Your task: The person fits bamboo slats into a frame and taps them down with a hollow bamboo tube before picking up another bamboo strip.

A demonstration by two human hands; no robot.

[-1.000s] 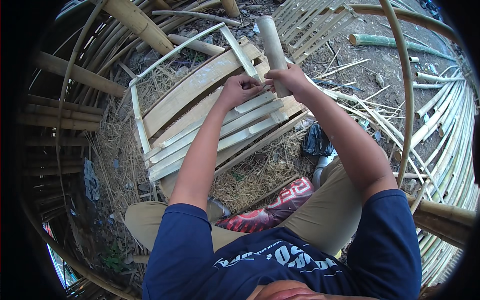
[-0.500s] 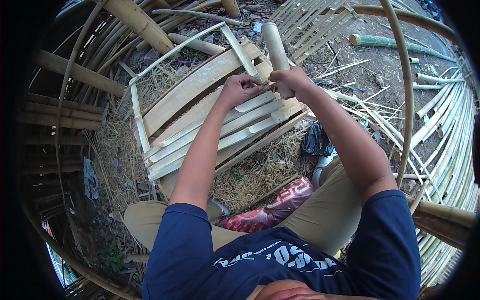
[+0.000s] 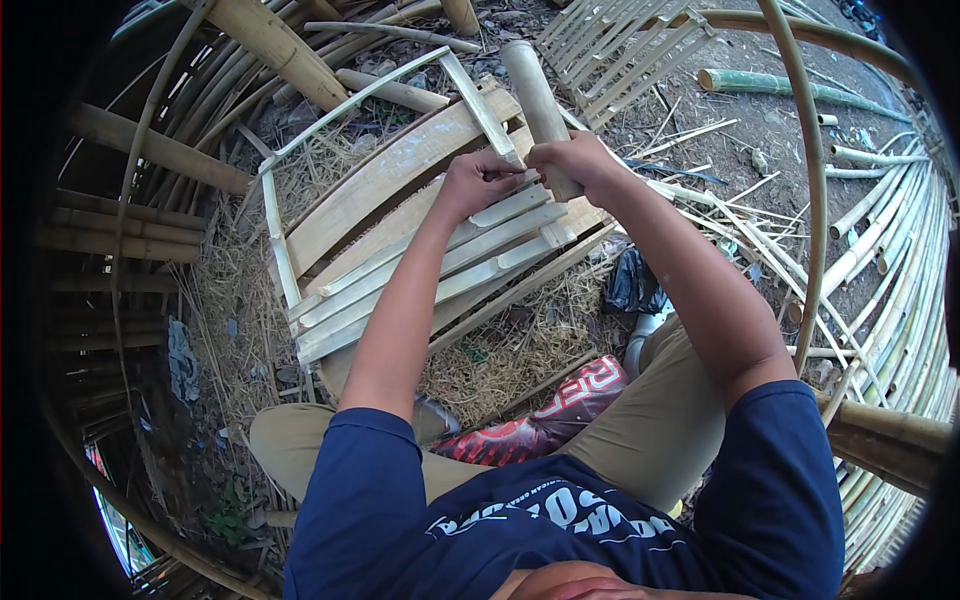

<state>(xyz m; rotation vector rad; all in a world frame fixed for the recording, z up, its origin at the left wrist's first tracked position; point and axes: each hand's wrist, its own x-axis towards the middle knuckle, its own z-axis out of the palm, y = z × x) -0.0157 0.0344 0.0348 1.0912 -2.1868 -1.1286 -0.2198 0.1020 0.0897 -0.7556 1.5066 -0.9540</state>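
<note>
Over the slat panel (image 3: 420, 240) | left hand (image 3: 480, 182) pinching thin strip (image 3: 480, 108) | right hand (image 3: 572, 160) gripping bamboo club (image 3: 535, 90)

Both forearms reach forward and up from the lower edge, converging until the hands sit just beside each other. The left hand (image 3: 478, 183) is curled, fingers bent inward in a pinch, knuckles up. The right hand (image 3: 573, 163) is closed in a fist, wrist bent slightly, its thumb side toward the left hand.
</note>
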